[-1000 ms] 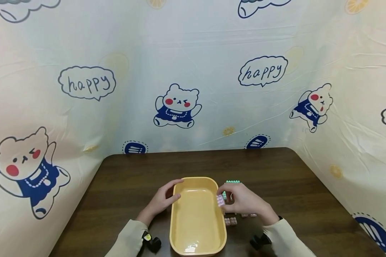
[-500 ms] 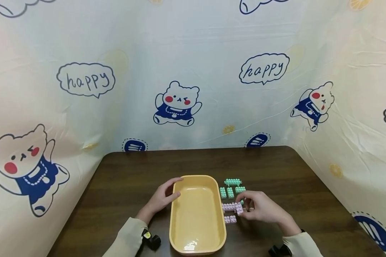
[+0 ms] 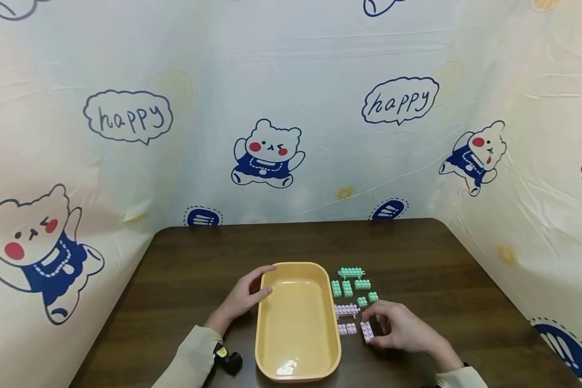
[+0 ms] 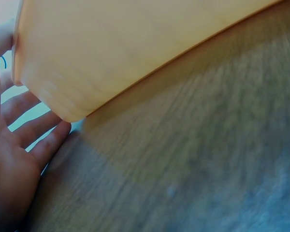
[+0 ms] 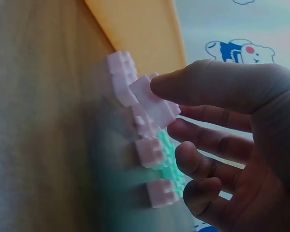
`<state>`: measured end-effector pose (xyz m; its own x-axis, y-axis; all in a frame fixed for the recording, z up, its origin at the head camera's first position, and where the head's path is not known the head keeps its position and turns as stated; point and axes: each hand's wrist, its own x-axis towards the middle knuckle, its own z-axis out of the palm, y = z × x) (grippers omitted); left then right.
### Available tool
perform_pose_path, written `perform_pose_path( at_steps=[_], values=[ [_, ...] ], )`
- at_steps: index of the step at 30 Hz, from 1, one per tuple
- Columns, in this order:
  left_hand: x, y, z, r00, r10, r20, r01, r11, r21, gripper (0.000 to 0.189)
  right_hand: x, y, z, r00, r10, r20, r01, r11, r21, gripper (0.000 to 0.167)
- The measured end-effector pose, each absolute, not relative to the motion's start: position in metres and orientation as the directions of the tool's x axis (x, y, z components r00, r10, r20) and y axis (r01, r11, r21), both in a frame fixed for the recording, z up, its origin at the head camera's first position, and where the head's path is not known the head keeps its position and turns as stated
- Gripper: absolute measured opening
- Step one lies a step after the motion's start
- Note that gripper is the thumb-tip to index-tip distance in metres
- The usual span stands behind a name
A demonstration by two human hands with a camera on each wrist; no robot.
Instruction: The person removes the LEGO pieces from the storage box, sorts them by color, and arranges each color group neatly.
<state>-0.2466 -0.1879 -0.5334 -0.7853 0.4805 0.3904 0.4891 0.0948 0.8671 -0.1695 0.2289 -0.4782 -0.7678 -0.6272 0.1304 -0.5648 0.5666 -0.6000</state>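
My left hand grips the left rim of a yellow tray, thumb over the edge and fingers along the outer wall; the left wrist view shows the fingers against the tray's wall. Right of the tray, my right hand pinches a lilac building brick between thumb and fingers, at or just above the table. In the right wrist view this brick is tilted, with the thumb on one face. Loose lilac bricks and a longer lilac piece lie between hand and tray.
Several green bricks and a longer green piece lie beyond the lilac ones, right of the tray. They rest on a dark wooden table, enclosed by a printed curtain at back and sides.
My right hand has moved right, away from the tray's edge, and toward the front with the lilac brick. Green and lilac bricks it had covered now show. The left hand keeps its hold.
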Motion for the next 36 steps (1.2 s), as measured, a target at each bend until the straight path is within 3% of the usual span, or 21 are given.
perform_pose_path(
  at_steps=[8, 24, 36],
  values=[
    [-0.245, -0.185, -0.534, -0.794, 0.481, 0.372, 0.470, 0.098, 0.877, 0.049, -0.160, 0.228, -0.491, -0.728, -0.659, 0.190, -0.628, 0.531, -0.569, 0.031],
    [-0.227, -0.181, -0.505, -0.791, 0.497, 0.357, 0.462, 0.103, 0.881, 0.049, -0.154, 0.229, -0.497, -0.771, -0.629, 0.101, -0.536, 0.556, -0.635, 0.029],
    [-0.242, -0.186, -0.540, -0.779, 0.488, 0.394, 0.495, 0.094, 0.864, 0.056, -0.157, 0.232, -0.499, -0.790, -0.603, 0.115, -0.521, 0.559, -0.645, 0.036]
  ],
)
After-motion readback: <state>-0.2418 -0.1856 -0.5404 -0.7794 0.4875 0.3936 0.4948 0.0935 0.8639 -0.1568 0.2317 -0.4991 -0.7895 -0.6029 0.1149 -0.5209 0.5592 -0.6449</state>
